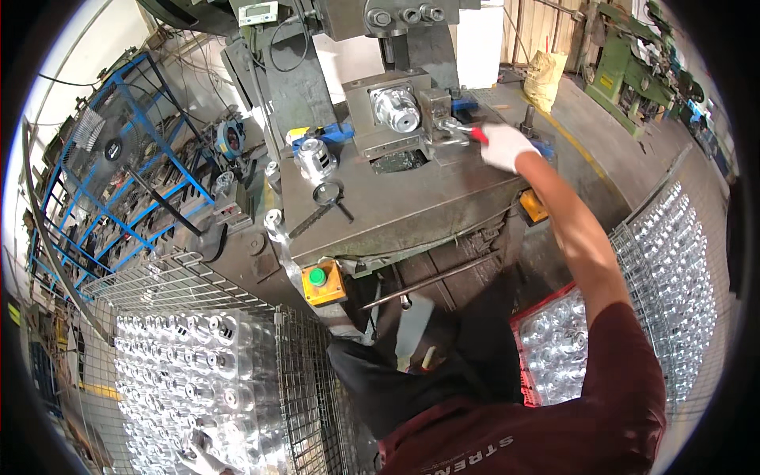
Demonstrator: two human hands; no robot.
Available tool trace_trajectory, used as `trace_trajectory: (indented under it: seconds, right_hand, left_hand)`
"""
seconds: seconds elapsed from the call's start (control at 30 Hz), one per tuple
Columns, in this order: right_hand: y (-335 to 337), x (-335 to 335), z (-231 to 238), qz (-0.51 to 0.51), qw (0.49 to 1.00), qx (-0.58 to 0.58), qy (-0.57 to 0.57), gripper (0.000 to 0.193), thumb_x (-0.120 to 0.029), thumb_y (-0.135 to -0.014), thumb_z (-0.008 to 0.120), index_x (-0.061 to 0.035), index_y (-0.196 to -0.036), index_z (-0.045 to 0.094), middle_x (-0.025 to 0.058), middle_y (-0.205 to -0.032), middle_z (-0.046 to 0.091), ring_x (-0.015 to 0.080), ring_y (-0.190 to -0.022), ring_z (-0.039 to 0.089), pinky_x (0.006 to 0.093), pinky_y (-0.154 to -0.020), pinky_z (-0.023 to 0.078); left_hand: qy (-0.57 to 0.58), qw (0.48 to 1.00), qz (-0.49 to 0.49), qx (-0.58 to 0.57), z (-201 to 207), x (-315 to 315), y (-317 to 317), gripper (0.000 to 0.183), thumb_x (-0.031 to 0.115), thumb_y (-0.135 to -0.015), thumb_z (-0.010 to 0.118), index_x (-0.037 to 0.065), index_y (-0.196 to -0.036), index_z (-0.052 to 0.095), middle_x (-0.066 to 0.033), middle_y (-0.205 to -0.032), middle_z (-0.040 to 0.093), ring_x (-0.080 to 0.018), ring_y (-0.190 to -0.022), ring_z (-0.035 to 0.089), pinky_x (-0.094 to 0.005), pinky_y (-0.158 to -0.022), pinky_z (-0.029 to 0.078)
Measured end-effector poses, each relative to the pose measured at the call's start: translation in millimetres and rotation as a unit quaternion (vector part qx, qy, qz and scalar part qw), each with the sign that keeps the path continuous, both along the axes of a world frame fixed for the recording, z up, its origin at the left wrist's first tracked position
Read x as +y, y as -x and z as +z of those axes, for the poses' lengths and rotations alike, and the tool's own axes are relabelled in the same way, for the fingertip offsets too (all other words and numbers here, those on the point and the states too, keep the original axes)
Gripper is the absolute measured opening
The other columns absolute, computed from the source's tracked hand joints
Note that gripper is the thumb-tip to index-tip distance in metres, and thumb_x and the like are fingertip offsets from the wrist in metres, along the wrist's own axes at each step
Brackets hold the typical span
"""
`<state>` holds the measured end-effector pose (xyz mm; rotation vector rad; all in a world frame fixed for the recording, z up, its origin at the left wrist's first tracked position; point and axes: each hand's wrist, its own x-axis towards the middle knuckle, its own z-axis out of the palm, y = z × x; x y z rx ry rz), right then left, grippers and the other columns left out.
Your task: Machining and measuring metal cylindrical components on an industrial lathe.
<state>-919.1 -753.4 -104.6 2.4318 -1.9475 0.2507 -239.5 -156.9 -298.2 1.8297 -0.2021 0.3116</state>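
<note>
My right hand (507,147), in a white glove, is closed on the red handle (479,135) of a metal toggle clamp (453,125) beside the press fixture. A shiny cylindrical metal housing (396,109) sits sideways in the fixture block (364,107), under the press head (388,16). Far down at the left, my gloved left hand (204,461) reaches into a wire cage (186,281) stacked with similar housings (224,328). Its fingers curl about one metal housing (195,438); part of the grip is hard to see.
Another housing (316,160) stands on the press table (380,207), near a dark round gauge-like tool (328,192). A yellow box with a green button (318,277) is at the front. A red crate (526,372) and another cage (633,261) stand right; a fan (112,149) stands left.
</note>
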Motion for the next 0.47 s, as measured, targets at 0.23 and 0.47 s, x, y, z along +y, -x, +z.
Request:
trace_trajectory:
  seconds: [0.23, 0.47]
  right_hand:
    - [-101.5, 70.9, -9.6, 0.036, 0.951, -0.295, -0.08, 0.084, -0.048, -0.084, 0.058, 0.0092, -0.139, 0.031, 0.0295, -0.119, 0.057, 0.038, -0.115, 0.054, 0.039, -0.1, 0.041]
    - [-172.0, -76.3, -35.5, -0.104, 0.627, -0.766, -0.097, 0.109, -0.039, -0.074, 0.076, -0.0016, -0.149, 0.007, 0.0229, -0.143, 0.039, 0.0337, -0.124, 0.048, 0.0435, -0.103, 0.039]
  left_hand:
    - [0.171, 0.928, -0.3, 0.144, 74.7, -164.4, 129.1, 0.056, 0.035, -0.096, 0.049, 0.001, -0.138, 0.034, -0.0206, -0.122, 0.055, -0.0313, -0.112, 0.056, -0.037, -0.091, 0.049]
    - [-0.022, 0.9, -0.434, 0.046, 56.3, -232.1, 228.6, 0.07, 0.053, -0.092, 0.048, -0.001, -0.136, 0.039, -0.0192, -0.124, 0.05, -0.0224, -0.105, 0.054, -0.038, -0.09, 0.047]
